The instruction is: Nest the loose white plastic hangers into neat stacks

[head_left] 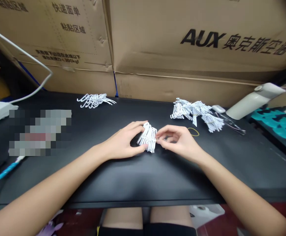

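A bundle of white hooks (147, 139) lies on the black table in front of me, their curved ends pointing away from me. My left hand (125, 141) closes around the bundle from the left, thumb at its near end and fingers at its far end. At the bundle's right edge, the fingertips of my right hand (177, 139) are pinched together; something small may be between them, but I cannot make it out. A yellow rubber band (193, 131) lies just beyond my right hand.
Loose white hooks (95, 100) lie at the back left, and more hook bundles (189, 109) at the back right. A pale bottle (251, 101) lies beside glasses (231, 124) and a teal object (277, 126). Cardboard boxes (201, 62) wall the back. A white cable (32, 57) and a blurred-out item (42, 132) are left.
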Motion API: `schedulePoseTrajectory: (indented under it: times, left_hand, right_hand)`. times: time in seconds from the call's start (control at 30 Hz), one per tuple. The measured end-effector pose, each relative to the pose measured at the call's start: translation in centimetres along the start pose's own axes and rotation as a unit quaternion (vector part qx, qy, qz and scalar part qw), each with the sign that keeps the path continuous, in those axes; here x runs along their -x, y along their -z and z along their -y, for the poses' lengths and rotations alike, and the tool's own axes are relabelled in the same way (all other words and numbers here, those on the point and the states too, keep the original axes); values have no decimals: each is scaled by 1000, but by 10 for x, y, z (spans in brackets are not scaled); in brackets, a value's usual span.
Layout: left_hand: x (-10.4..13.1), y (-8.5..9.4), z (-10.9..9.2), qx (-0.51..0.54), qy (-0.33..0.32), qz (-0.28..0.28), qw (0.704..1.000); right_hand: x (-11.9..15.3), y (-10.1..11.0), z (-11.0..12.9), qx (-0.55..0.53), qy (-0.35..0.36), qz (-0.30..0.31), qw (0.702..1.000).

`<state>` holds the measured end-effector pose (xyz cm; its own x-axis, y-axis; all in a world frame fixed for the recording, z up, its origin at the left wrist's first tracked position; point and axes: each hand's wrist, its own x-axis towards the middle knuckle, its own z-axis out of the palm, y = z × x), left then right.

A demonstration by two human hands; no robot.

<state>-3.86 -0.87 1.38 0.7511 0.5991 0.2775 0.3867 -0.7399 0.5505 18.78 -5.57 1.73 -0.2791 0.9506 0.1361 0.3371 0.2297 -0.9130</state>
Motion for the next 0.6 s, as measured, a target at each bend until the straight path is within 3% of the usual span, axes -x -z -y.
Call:
schedulePoseTrajectory:
  times: [0.17, 0.33, 0.43, 0.6]
  left_hand:
    - [-4, -1, -2, 49, 14, 3, 999]
    - [-9, -1, -1, 154, 89, 19, 984]
    - [-10, -3, 1, 263, 122, 20, 957]
    - [-10, -6, -1, 420, 194, -9, 886]
  right_hand:
    - [0, 5, 1, 79, 39, -1, 996]
    - [1, 1, 3, 138, 97, -4, 986]
    - [2, -2, 4, 155, 124, -21, 980]
    - [-1, -2, 1, 101, 61, -150, 982]
